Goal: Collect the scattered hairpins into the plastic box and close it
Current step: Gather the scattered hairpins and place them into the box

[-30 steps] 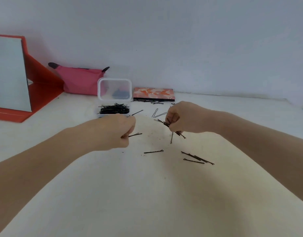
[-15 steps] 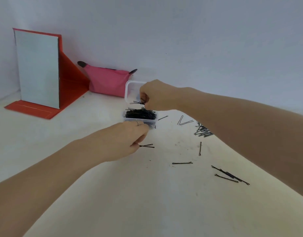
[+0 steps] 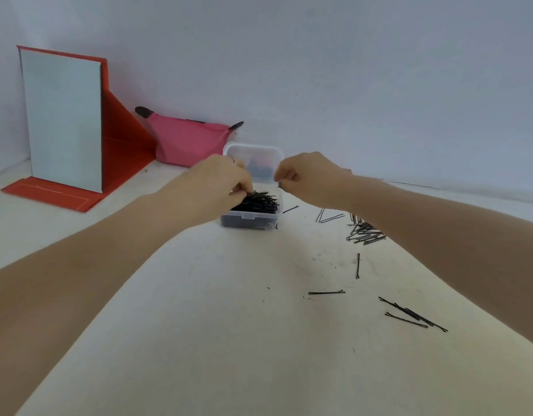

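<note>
Sitting near the back of the pale table (image 3: 229,340), the plastic box (image 3: 250,219) is a small clear rectangle with rounded corners, its hinged lid (image 3: 253,154) standing upright behind it. A heap of thin black wire hairpins (image 3: 259,202) fills it to the rim. Loose hairpins lie to its right: a tangled pile (image 3: 364,234) too dense to count, one single pin (image 3: 358,265) lying lengthwise, one (image 3: 327,292) lying crosswise, and a small cluster (image 3: 412,315) nearer the camera.

One left hand (image 3: 220,181) reaches over the box, fingers curled and pinching pins at the top of the heap. One right hand (image 3: 307,178) hovers beside the lid, fingertips pressed together; whether they pinch a pin I cannot tell.

Further left stand one red folding mirror (image 3: 61,124) and one soft pink pouch (image 3: 184,142).
</note>
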`<state>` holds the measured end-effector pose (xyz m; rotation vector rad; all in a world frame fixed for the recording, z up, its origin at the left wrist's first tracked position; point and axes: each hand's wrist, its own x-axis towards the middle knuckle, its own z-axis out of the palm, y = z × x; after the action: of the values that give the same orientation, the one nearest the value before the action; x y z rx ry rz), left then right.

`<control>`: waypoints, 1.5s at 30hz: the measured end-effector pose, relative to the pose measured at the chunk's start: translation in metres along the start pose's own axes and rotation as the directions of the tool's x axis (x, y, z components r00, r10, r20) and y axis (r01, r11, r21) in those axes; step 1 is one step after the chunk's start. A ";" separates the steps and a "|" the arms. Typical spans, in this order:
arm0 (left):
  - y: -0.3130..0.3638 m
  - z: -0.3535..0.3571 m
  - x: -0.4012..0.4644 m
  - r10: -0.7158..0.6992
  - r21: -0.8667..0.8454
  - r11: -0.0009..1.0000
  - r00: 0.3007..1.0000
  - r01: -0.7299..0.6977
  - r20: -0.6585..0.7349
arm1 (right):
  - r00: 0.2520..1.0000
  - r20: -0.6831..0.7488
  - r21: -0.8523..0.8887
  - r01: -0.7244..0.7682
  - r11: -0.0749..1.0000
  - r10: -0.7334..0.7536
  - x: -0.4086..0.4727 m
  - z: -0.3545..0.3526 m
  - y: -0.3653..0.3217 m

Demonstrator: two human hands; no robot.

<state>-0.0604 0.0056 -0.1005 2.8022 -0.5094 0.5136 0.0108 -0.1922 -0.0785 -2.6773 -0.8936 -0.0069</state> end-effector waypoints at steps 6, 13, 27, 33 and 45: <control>0.005 0.012 0.023 -0.070 0.045 0.997 0.995 0.067 0.075 | 0.997 -0.004 0.058 -0.078 0.995 0.078 -0.021 0.002 0.021; 0.001 0.018 0.011 -0.105 -0.002 0.994 0.989 0.105 0.104 | 0.995 -0.012 0.148 -0.094 0.984 0.097 -0.047 -0.002 0.040; 0.141 0.063 -0.013 0.117 0.071 0.982 0.864 -0.173 0.491 | 0.884 0.392 0.023 -0.287 0.958 0.255 -0.180 -0.015 0.071; 0.161 0.062 -0.006 0.084 0.188 0.950 0.783 -0.249 0.616 | 0.901 0.334 -0.031 -0.284 0.958 0.278 -0.204 -0.011 0.067; 0.185 0.064 -0.003 0.148 0.010 0.983 0.819 -0.184 0.554 | 0.884 0.408 0.043 -0.269 0.962 0.229 -0.199 -0.014 0.070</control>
<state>-0.1136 -0.1807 -0.1274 2.9600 -0.8681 -0.2857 -0.1072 -0.3654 -0.1069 -2.7229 -0.6231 0.6499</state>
